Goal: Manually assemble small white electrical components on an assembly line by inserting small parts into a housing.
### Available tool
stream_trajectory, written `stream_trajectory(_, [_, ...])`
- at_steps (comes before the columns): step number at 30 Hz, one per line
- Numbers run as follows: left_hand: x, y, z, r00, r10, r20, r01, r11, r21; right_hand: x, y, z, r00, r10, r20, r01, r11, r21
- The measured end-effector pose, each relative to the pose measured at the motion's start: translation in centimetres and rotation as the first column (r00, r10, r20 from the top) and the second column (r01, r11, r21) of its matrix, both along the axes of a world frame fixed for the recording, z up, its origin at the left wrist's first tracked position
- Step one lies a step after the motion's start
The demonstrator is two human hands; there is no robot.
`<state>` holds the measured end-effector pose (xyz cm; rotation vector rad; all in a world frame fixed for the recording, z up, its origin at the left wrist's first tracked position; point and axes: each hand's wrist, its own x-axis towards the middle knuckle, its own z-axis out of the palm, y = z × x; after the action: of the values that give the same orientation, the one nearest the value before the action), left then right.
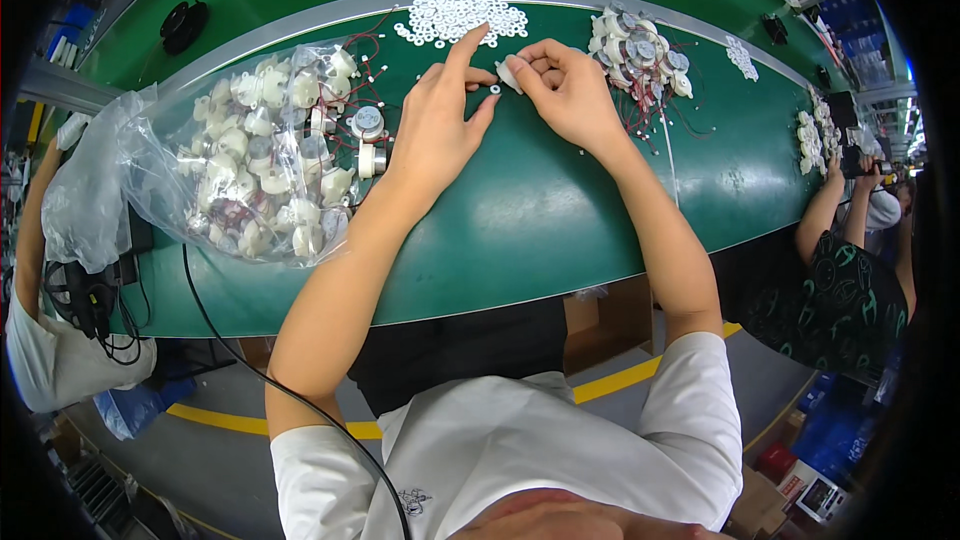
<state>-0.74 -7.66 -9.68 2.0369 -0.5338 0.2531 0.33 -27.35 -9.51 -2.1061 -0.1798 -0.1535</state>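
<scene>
My left hand (438, 130) pinches a small white ring-shaped washer (495, 89) between its thumb and a finger, with the index finger stretched toward a pile of similar washers (462, 18). Right beside it, the closed fingers of my right hand (572, 100) grip a small off-white plastic part (508, 76), mostly covered by the fingers. Both hands hover close together over the green work surface (510, 230). Whether the washer touches the plastic part, I cannot tell.
At left lies a clear plastic bag (160, 170) full of white-and-silver motors with red wires. A heap of such motors (640, 50) sits to the right, and a few washers (741, 58) lie beyond. A black cable (230, 345) crosses my left arm. Other people work at both sides.
</scene>
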Motion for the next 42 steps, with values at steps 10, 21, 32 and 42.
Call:
stream_trajectory(10, [-0.4,0.4,0.0,1.000,-0.019,-0.021,0.018,0.997,-0.081,0.4,-0.9,0.1,0.976,0.203,0.081,-0.202,0.979,-0.015])
stream_trajectory(21, [-0.5,0.6,0.3,0.990,-0.069,0.123,0.062,0.996,0.064,0.3,0.2,1.9,0.968,0.237,0.080,-0.218,0.956,-0.199])
stream_trajectory(32, [-0.4,0.8,0.9,0.971,-0.123,0.207,0.062,0.959,0.276,-0.1,0.5,2.5,0.966,0.250,0.062,-0.228,0.943,-0.241])
stream_trajectory(42, [-0.7,1.2,0.9,0.954,-0.121,0.275,-0.007,0.906,0.424,-0.5,1.3,0.9,0.926,0.244,0.287,-0.153,0.940,-0.304])
